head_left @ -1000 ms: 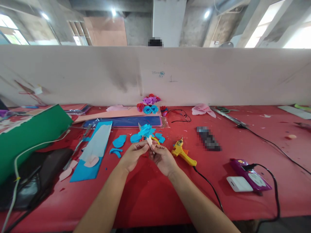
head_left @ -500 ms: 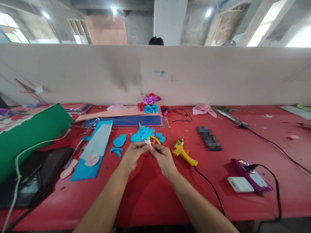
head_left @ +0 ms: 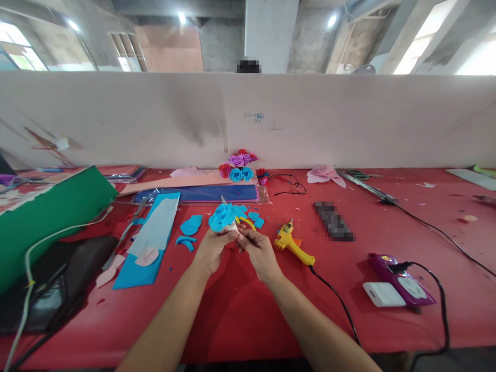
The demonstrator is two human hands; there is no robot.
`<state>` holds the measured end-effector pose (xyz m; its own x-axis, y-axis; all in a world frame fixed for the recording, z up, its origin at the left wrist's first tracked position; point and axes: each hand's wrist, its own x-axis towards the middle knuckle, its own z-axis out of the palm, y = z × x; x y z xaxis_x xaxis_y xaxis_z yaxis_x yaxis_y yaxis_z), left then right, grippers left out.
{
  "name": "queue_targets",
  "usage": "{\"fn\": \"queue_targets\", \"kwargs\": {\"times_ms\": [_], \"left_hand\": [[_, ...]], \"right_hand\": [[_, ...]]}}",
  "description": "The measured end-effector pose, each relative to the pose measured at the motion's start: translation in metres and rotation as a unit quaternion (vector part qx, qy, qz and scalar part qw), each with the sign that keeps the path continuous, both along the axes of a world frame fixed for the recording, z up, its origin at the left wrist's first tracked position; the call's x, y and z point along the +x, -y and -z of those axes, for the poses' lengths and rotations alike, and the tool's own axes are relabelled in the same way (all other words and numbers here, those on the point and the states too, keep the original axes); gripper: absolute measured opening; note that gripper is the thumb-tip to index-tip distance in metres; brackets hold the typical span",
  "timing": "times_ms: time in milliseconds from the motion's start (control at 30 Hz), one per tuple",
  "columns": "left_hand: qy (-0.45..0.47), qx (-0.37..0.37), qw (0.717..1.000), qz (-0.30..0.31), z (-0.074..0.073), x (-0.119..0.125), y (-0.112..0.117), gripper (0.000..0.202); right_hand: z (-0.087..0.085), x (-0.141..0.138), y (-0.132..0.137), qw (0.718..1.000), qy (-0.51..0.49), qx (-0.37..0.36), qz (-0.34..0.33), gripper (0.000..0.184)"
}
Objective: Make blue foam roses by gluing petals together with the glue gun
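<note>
Both my hands meet above the red table (head_left: 240, 305) and pinch a blue foam rose (head_left: 221, 216) by its pale base. My left hand (head_left: 212, 249) grips the base from the left, fingers closed. My right hand (head_left: 259, 252) pinches it from the right. The flower head leans to the left. Loose blue foam petals (head_left: 190, 225) lie just beyond my hands, beside a blue foam sheet (head_left: 149, 243). A yellow glue gun (head_left: 291, 244) rests right of my right hand.
Finished foam roses (head_left: 237, 166) stand against the white partition (head_left: 349, 119). A green roll (head_left: 46, 212) and a dark bag (head_left: 58, 281) lie at the left. A purple device (head_left: 403, 281), a white box (head_left: 382, 293) and cables (head_left: 426, 227) lie at the right.
The blue rose has tipped from upright to leaning left and come down a little. Both hands stay closed on its base and have shifted slightly forward.
</note>
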<state>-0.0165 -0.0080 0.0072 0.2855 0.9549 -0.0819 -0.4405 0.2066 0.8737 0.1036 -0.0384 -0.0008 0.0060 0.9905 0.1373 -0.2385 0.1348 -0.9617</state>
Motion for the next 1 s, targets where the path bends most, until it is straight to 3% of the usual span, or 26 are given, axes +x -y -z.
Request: {"fn": "queue_targets", "kwargs": {"times_ms": [200,500,800,1000], "left_hand": [[-0.011,0.005,0.999,0.035,-0.0044,-0.0011,0.0019,0.022],[-0.005,0.02,0.999,-0.038,-0.0009,0.0,-0.001,0.013],[-0.024,-0.001,0.998,0.057,-0.0036,-0.0042,0.0002,0.021],[-0.006,0.015,1.0,0.015,-0.0027,-0.0033,0.0001,0.015]], "right_hand": [[0.0043,0.0015,-0.0015,1.0,0.006,-0.002,-0.007,0.022],[0.0024,-0.0034,0.0008,1.0,0.009,0.017,-0.011,0.022],[0.0027,-0.0008,0.001,1.0,-0.011,-0.002,-0.022,0.032],[0.004,-0.004,0.003,0.999,0.022,0.027,0.0,0.017]]}}
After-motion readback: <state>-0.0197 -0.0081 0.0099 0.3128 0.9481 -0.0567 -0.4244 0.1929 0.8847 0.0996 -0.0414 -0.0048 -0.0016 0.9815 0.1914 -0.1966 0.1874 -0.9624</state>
